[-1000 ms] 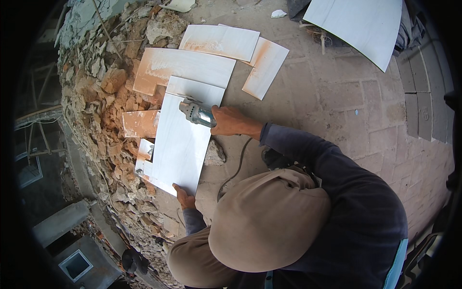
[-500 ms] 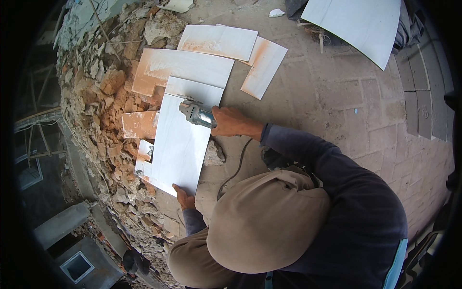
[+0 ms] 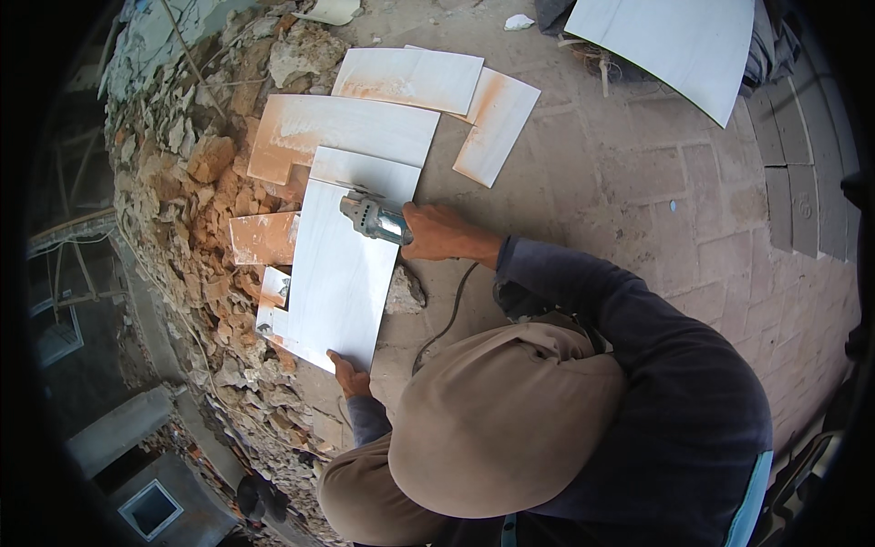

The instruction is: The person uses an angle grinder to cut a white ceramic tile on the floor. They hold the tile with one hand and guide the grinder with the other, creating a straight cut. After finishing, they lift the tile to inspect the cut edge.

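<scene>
The big white tile is long and flat, with pale grey streaks and a bright shine down its middle. It lies near the left edge of the brick floor, right by the heap of rubble. A thin line runs across it near its far end.

The right hand is curled tight around the back of a grinder, which has a blue-green body and a grey head. The grinder is over the tile, and its thin disc is close to that line. The left hand is at the tile's near edge, with a finger or thumb on top. I cannot tell if the others pinch it from below.

The tile's far end laps over a notched tile with orange stains. Past that lie a stained white tile and a slanted tile. An orange piece sticks out on the left, and a rough stone sits just beside the right edge. A black cord curves over the floor between the tile and a brown knee. Toward the floor's far right corner are a white sheet and grey blocks.
</scene>
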The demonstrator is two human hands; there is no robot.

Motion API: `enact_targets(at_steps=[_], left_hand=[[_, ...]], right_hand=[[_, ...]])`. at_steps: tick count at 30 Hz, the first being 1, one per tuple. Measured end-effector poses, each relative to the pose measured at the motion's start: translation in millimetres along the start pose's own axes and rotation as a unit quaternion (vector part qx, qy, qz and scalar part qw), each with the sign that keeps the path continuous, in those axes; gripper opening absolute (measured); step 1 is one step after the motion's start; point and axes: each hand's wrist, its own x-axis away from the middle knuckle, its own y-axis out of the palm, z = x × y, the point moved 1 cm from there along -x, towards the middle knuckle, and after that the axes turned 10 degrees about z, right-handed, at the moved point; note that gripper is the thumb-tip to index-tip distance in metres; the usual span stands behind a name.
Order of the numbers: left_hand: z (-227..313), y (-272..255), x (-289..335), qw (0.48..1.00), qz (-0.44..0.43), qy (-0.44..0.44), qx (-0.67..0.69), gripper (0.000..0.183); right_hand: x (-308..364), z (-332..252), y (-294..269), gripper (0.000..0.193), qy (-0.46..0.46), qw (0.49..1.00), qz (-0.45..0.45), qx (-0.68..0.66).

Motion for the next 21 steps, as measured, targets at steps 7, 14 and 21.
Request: enact_targets(at_steps=[7, 14, 21], left_hand=[[8.6, 0.4, 16.4, 1.0, -0.018, 0.018, -0.012, 0.079], [12.1, 5.6, 26.0, 1.0, 0.003, 0.011, -0.008, 0.079], [11.6, -1.6, 24.5, 0.994, -0.103, 0.019, -0.027, 0.076]], right_hand=[[4.8, 0.4, -2.9, 0.056, 0.006, 1.0, 0.003, -0.003], [9.0, 5.1, 0.1, 0.056, 0.005, 1.0, 0.006, -0.002], [12.9, 7.7, -0.9, 0.056, 0.001, 1.0, 0.009, -0.002]])
